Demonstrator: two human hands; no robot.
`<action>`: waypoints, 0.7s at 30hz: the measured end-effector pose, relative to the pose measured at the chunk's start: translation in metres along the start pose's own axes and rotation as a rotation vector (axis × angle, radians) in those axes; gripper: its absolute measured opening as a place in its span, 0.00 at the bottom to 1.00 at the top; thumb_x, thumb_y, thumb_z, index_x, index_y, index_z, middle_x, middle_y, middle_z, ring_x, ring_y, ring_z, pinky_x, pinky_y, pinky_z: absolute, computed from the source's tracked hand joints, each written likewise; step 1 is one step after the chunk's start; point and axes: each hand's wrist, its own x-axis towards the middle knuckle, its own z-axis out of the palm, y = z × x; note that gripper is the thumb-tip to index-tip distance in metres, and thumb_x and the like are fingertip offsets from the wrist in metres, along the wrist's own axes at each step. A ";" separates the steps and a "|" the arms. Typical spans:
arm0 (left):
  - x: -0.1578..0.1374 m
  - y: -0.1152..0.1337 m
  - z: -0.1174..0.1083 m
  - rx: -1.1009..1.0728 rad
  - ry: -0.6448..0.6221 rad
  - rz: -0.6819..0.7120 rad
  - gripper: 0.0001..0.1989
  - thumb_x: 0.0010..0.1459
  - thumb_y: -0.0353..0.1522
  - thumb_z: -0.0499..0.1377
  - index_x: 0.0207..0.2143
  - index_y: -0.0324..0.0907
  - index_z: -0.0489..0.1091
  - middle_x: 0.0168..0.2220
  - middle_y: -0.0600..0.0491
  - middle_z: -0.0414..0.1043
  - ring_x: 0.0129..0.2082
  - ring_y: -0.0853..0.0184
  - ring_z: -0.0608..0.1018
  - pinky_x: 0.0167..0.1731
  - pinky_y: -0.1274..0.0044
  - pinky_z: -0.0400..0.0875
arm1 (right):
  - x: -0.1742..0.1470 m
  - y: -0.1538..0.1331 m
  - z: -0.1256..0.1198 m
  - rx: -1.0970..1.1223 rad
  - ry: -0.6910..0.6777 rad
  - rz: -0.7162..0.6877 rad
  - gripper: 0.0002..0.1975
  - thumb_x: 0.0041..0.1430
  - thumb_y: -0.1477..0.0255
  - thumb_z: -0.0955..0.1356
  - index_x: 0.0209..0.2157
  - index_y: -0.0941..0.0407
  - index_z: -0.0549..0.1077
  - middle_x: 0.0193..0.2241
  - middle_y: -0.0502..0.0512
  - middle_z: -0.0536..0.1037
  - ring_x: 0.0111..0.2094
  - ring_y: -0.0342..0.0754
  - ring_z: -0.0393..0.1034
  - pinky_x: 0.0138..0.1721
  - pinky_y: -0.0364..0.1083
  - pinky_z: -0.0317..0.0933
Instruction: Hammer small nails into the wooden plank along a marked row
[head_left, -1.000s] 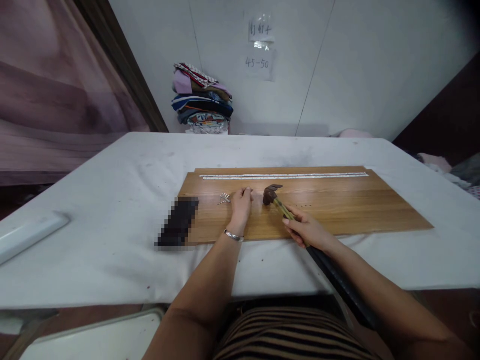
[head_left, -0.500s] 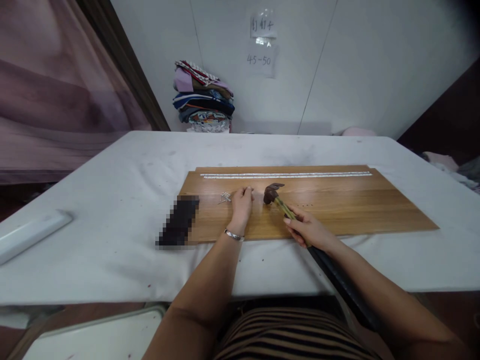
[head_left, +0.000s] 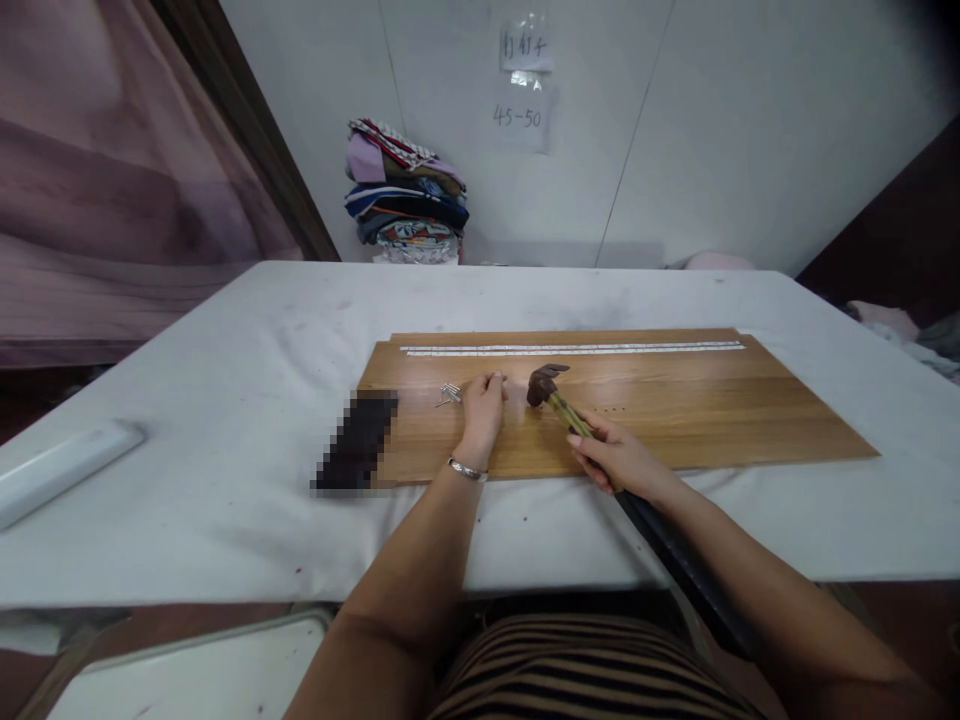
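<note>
My right hand (head_left: 619,458) is wrapped around the handle of a claw hammer (head_left: 541,387), gripping it well up toward the head. The dark metal head hovers over or rests on a wooden board (head_left: 720,400); which of these I cannot tell. Left of the head, my left hand (head_left: 484,405) lies on the board, thumb and fingertips pinched together. Anything between them is too small to make out. Beside its fingers is a small heap of silver nails (head_left: 450,393). To the right of the hammer head, several dark specks (head_left: 615,409) form a row on the board.
Two white strips with markings (head_left: 574,350) run along the board's far side. A dark pixelated rectangle (head_left: 358,440) covers the board's left corner. The board lies on a white-covered table (head_left: 247,400). A white roll (head_left: 71,470) lies at left, and folded cloths (head_left: 407,195) are stacked behind.
</note>
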 end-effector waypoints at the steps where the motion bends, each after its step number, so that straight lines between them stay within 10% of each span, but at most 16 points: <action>1: 0.000 0.000 0.000 0.001 -0.001 0.000 0.12 0.58 0.39 0.53 0.27 0.42 0.69 0.22 0.55 0.68 0.26 0.66 0.72 0.31 0.75 0.64 | 0.000 0.000 0.000 0.001 -0.001 0.004 0.32 0.62 0.65 0.66 0.66 0.54 0.59 0.19 0.41 0.64 0.12 0.37 0.53 0.12 0.38 0.51; 21: 0.000 -0.001 0.001 0.018 -0.001 0.014 0.13 0.58 0.40 0.53 0.27 0.42 0.70 0.22 0.54 0.68 0.26 0.66 0.72 0.30 0.75 0.64 | -0.001 -0.001 0.000 -0.003 0.009 0.000 0.33 0.61 0.65 0.67 0.66 0.55 0.58 0.19 0.41 0.64 0.12 0.37 0.53 0.12 0.38 0.51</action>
